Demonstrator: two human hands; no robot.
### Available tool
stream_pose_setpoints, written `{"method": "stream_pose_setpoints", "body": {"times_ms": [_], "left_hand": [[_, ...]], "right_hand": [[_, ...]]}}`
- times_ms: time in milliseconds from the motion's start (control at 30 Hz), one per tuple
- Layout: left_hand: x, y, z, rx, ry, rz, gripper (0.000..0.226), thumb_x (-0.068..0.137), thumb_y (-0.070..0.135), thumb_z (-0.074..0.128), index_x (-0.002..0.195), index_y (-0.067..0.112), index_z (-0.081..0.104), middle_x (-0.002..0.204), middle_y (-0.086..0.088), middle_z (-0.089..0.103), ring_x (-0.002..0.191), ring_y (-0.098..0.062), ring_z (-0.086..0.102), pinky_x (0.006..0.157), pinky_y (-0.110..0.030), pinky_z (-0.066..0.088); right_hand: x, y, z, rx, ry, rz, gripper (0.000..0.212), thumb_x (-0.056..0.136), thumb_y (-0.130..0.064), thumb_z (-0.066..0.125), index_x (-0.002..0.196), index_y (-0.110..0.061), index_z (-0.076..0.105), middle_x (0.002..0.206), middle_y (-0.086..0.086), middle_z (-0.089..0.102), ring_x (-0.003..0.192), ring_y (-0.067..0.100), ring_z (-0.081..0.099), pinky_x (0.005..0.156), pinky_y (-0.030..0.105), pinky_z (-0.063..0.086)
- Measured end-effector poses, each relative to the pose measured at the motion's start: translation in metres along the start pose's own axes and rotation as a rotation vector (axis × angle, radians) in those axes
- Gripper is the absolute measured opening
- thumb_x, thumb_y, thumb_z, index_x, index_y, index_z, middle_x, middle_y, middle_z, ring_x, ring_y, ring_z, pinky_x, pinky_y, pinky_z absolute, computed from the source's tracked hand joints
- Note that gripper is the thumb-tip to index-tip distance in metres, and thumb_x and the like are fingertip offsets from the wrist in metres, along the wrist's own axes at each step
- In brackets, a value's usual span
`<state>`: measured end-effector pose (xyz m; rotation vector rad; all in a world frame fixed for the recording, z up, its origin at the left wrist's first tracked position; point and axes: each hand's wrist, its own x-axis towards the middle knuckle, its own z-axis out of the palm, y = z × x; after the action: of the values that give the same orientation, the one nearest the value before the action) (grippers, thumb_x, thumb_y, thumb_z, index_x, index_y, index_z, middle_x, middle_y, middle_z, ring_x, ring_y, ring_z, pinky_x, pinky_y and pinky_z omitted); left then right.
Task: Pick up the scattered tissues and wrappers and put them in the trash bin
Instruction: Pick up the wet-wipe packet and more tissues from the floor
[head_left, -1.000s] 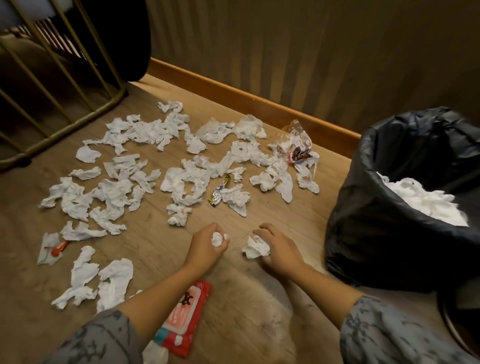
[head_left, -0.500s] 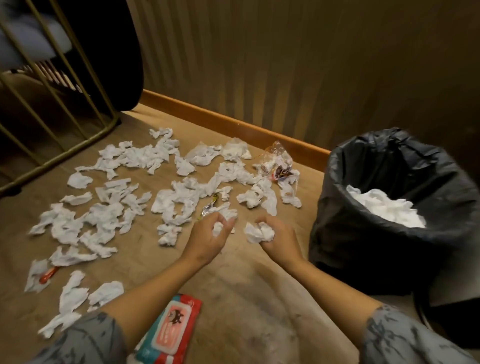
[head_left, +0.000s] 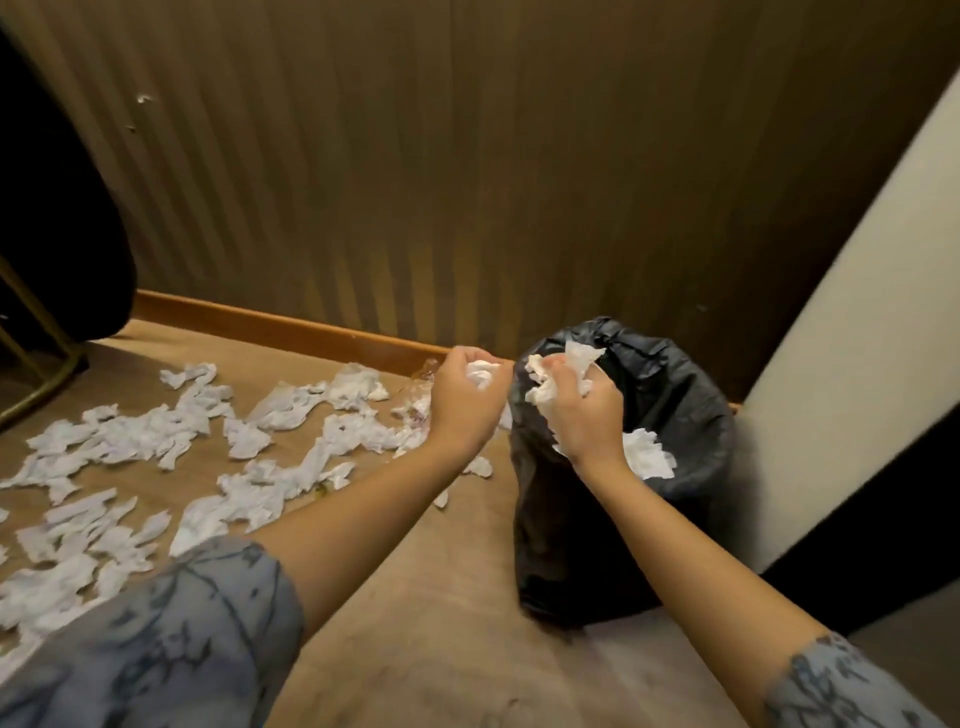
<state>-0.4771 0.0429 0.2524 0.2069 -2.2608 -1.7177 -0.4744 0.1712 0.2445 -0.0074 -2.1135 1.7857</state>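
My right hand (head_left: 576, 410) squeezes a tissue wad (head_left: 563, 371) over the trash bin (head_left: 675, 395) so it will drop inside. My left hand (head_left: 465, 402) grips a small tissue ball (head_left: 480, 373) just left of it. Many tissues (head_left: 156, 431) lie far left on the floor (head_left: 447, 597).

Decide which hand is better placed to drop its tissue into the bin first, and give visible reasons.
The right hand: its tissue wad is already over the black-lined bin. The left hand holds its wad beside the rim, over the floor.
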Motion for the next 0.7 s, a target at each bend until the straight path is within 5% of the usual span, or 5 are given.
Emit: {"method": "stream_pose_setpoints", "body": {"times_ms": [167,300,533,700], "left_hand": [[0.012,0.012,0.071,-0.046,-0.141,-0.004,0.035,0.091,0.051,0.052,0.105,0.020,0.052,0.105,0.001,0.059,0.097,-0.013,0.057,0.089,-0.035,0.050],[0.010,0.011,0.086,-0.089,-0.230,-0.034,0.033,0.097,0.048,0.043,0.111,0.019,0.052,0.101,0.004,0.059,0.094,-0.010,0.057,0.080,-0.024,0.046],[0.015,-0.011,-0.003,-0.015,-0.160,0.053,0.013,0.094,0.025,0.058,0.104,0.018,0.063,0.098,0.000,0.067,0.092,-0.013,0.064,0.076,-0.026,0.055],[-0.010,-0.036,-0.117,0.033,-0.057,0.032,0.014,0.093,0.020,0.061,0.106,0.016,0.062,0.098,-0.006,0.069,0.086,-0.015,0.070,0.074,-0.026,0.056]], "right_hand": [[0.030,0.022,-0.041,-0.214,0.040,0.145,0.023,0.091,-0.040,0.061,0.097,-0.018,0.061,0.102,0.001,0.064,0.095,0.016,0.059,0.075,0.023,0.045],[0.029,0.044,-0.057,-0.268,0.081,0.165,0.050,0.084,-0.049,0.067,0.126,-0.024,0.055,0.130,-0.002,0.056,0.122,0.016,0.048,0.102,0.038,0.044],[0.010,0.018,-0.023,-0.188,0.071,-0.046,0.015,0.092,-0.020,0.061,0.107,-0.019,0.064,0.109,-0.002,0.062,0.105,0.012,0.056,0.091,0.028,0.047],[-0.028,-0.018,0.059,-0.078,-0.248,-0.265,0.008,0.093,-0.017,0.062,0.100,-0.018,0.066,0.089,-0.006,0.067,0.082,0.004,0.062,0.070,0.013,0.051]]}}
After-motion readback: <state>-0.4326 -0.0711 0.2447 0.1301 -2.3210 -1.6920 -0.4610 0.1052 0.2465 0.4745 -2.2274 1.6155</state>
